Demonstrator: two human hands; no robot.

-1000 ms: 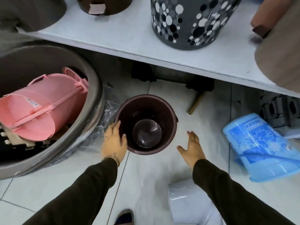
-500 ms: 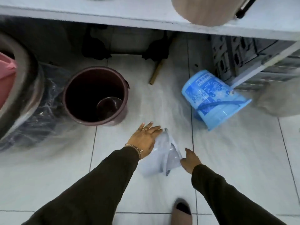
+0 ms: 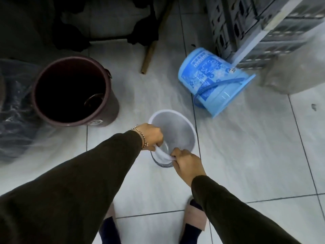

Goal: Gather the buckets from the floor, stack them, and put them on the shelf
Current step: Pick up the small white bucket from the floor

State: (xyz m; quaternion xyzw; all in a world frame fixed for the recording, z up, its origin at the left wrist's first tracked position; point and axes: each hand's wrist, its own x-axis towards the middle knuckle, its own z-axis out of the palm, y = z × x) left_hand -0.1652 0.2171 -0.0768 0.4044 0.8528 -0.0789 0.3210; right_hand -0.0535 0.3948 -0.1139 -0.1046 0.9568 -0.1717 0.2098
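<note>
A small white bucket [image 3: 177, 127] is upright in front of me, its mouth facing up. My left hand [image 3: 152, 136] grips its near-left rim and my right hand [image 3: 187, 162] grips its near rim. A dark maroon bucket [image 3: 73, 92] stands upright on the tiled floor to the left, with a smaller round thing inside it. A blue patterned bucket [image 3: 212, 80] lies on its side to the right, mouth pointing down-right, handle across it.
Grey slatted crates [image 3: 249, 23] stand at the upper right behind the blue bucket. A wooden stick [image 3: 151, 51] lies on the floor at the top middle. Clear plastic wrap [image 3: 15, 106] covers a large tub at the left. My feet [image 3: 191, 219] are below.
The white bucket, lying on its side before, now stands upright with both hands gripping its rim. The view has tilted down; the shelf has left the frame.
</note>
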